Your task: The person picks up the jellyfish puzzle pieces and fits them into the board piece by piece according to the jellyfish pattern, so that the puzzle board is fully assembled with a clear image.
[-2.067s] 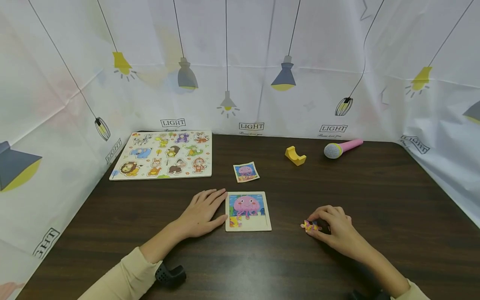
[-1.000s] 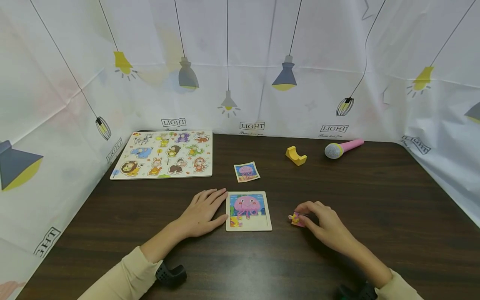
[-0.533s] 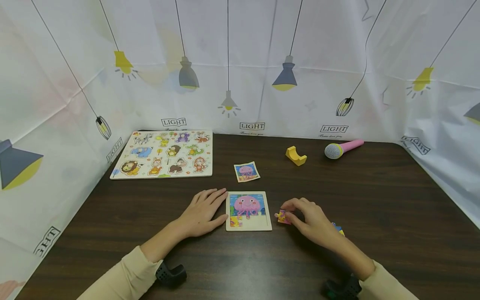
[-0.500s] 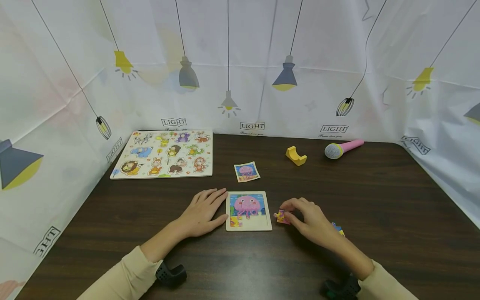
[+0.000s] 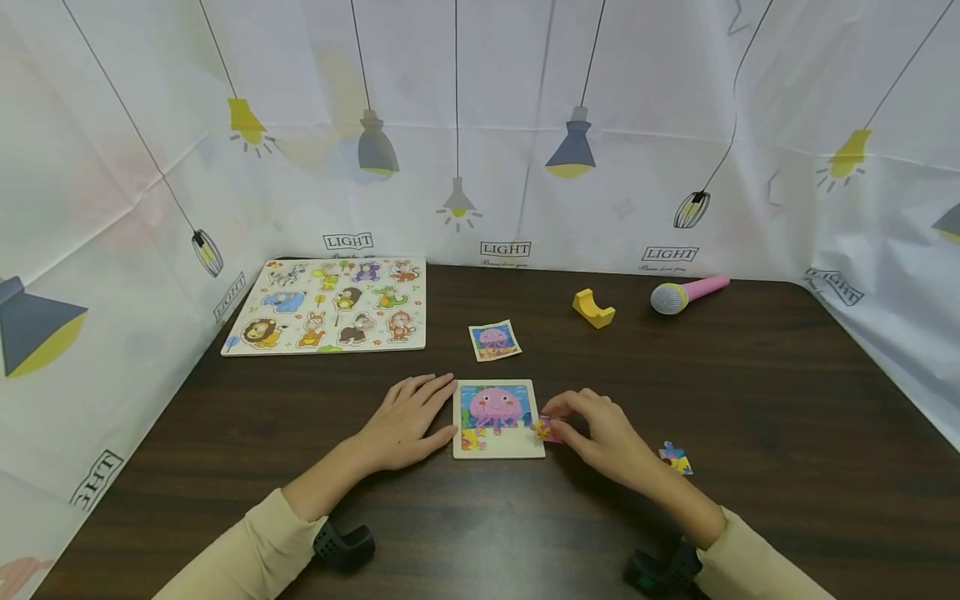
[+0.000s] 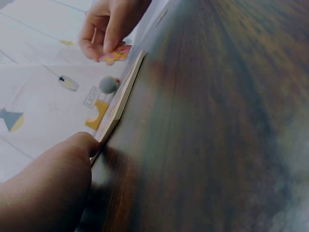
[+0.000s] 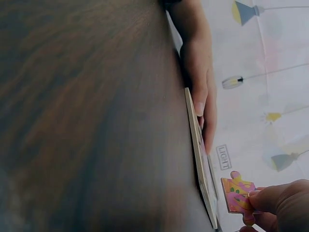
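A square jigsaw board (image 5: 499,452) with a pink octopus picture lies in the middle of the table, its lower right part bare. My left hand (image 5: 408,425) lies flat beside it, straight fingers touching its left edge. Between thumb and fingers my right hand (image 5: 600,433) pinches a pink and yellow jigsaw piece (image 7: 237,195), held at the board's right edge in the head view. In the right wrist view the piece is raised above the board's surface. A second jigsaw piece (image 5: 676,458), blue and yellow, lies on the table by the right forearm.
A small octopus picture card (image 5: 494,341) lies behind the board. Farther back are an animal puzzle board (image 5: 330,307) at left, a yellow curved block (image 5: 592,309) and a pink toy microphone (image 5: 688,294) at right. A printed white cloth (image 5: 480,100) hangs behind the table.
My right hand has carried the pinched jigsaw piece left to the board's edge, uncovering the blue and yellow piece on the table. The left hand has stayed in place.
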`<state>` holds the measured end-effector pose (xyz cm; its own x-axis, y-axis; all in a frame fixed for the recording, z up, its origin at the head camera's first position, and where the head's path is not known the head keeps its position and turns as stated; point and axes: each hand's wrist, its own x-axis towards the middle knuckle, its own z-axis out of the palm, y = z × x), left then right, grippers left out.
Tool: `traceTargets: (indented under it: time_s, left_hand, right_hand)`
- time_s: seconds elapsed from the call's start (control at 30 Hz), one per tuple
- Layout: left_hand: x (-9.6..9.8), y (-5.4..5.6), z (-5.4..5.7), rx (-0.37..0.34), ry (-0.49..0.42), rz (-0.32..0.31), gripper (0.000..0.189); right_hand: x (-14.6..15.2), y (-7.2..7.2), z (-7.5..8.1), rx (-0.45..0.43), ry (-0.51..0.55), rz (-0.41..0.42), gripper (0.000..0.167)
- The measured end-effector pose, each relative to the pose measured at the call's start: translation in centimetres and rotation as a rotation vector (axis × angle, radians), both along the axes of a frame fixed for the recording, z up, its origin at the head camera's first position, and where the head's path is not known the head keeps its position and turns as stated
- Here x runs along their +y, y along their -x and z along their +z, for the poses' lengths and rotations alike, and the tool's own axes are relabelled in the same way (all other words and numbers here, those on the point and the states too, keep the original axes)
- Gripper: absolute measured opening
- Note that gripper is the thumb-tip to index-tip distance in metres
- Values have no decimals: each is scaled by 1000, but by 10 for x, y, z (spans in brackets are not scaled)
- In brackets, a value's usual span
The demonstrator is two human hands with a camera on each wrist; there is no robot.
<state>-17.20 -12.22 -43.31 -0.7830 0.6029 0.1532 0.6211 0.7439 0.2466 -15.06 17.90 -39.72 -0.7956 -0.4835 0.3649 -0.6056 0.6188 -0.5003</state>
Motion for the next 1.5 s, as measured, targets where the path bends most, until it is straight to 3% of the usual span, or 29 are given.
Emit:
traceTargets:
  time_s: [0.63,0.93,1.2,1.5]
  left_hand:
    - [0,0,2,-8,-3,-3,64]
    - [0,0,1,-6,-3,-3,64]
    - [0,1,-1,2,3,-2,64]
    - [-1,0,0,-5,-1,3,64]
  right_hand:
    - [-29,5,-7,-95,32,53,12]
    - [-42,6,-12,-74,44,106,9]
    - [-47,9,-16,-123,50,107,8]
    - [-51,10,-18,-105,43,103,6]
